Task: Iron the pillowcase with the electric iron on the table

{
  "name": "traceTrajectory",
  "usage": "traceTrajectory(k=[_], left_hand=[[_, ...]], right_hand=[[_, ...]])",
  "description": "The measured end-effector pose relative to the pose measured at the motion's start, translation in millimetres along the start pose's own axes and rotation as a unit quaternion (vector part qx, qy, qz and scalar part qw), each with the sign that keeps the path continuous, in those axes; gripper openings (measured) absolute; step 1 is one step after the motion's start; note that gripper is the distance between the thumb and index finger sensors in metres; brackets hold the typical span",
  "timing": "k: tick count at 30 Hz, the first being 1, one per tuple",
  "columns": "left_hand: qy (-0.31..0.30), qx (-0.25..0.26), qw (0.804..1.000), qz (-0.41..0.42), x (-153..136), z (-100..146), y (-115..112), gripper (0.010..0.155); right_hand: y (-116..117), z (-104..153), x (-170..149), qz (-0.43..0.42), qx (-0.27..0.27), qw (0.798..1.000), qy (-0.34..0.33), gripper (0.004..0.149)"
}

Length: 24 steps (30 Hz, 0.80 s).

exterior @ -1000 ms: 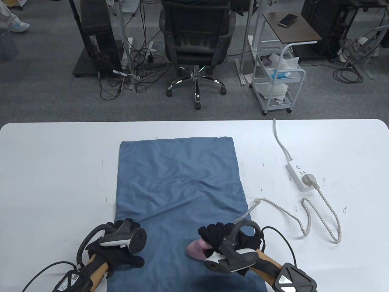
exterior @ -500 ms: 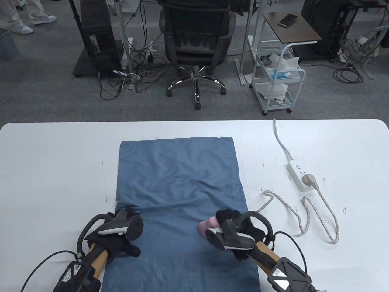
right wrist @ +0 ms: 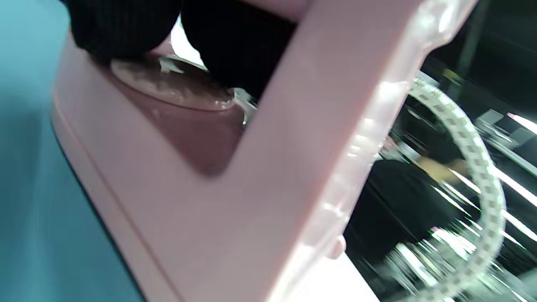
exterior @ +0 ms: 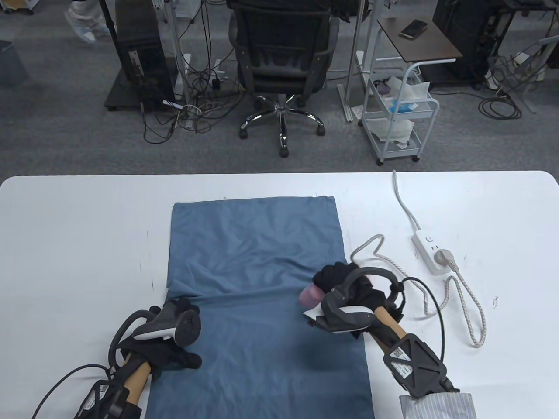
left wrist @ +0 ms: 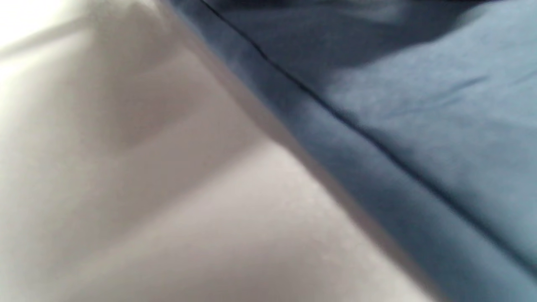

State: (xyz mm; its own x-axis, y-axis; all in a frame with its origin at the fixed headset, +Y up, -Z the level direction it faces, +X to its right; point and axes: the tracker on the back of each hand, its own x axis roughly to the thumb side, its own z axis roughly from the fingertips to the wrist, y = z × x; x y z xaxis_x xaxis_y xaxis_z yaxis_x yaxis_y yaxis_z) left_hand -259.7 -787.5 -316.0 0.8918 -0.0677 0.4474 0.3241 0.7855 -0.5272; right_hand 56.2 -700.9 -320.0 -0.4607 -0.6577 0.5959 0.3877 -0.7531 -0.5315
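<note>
A blue pillowcase (exterior: pixel 257 262) lies flat on the white table (exterior: pixel 78 227), creased across its middle. My right hand (exterior: pixel 349 290) grips the handle of a pink iron (exterior: pixel 311 295) on the pillowcase's right side. The right wrist view shows the iron's pink body (right wrist: pixel 235 176) on the blue cloth (right wrist: pixel 29 167), with my gloved fingers (right wrist: pixel 126 25) around the handle. My left hand (exterior: pixel 174 345) rests on the pillowcase's left edge near the front. The left wrist view shows only that blurred edge (left wrist: pixel 377 138) on the table.
The iron's braided cord (exterior: pixel 467 297) loops over the table to a white power strip (exterior: pixel 430 252) at the right. An office chair (exterior: pixel 284 56) and a white trolley (exterior: pixel 399 118) stand on the floor beyond the far edge.
My right hand has pushed the iron away from me and to the right along the pillowcase. The cord has bunched up toward the power strip. My left hand has stayed nearly in place.
</note>
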Motion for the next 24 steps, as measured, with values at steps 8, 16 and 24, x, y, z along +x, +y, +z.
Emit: traceTrajectory(k=[8, 16, 24], left_hand=[[0.002, -0.003, 1.000, 0.004, -1.0, 2.0, -2.0, 0.116], [0.003, -0.011, 1.000, 0.003, -0.9, 2.3, -1.7, 0.116], [0.005, -0.009, 1.000, 0.004, -0.7, 2.6, -2.2, 0.116]], right_hand=[[-43.0, -9.4, 89.0, -0.113, -0.087, 0.976, -0.163, 0.058], [-1.8, -36.9, 61.1, -0.154, -0.020, 0.987, 0.035, 0.065], [57.7, -52.1, -13.8, -0.080, 0.118, 0.974, 0.179, 0.061]])
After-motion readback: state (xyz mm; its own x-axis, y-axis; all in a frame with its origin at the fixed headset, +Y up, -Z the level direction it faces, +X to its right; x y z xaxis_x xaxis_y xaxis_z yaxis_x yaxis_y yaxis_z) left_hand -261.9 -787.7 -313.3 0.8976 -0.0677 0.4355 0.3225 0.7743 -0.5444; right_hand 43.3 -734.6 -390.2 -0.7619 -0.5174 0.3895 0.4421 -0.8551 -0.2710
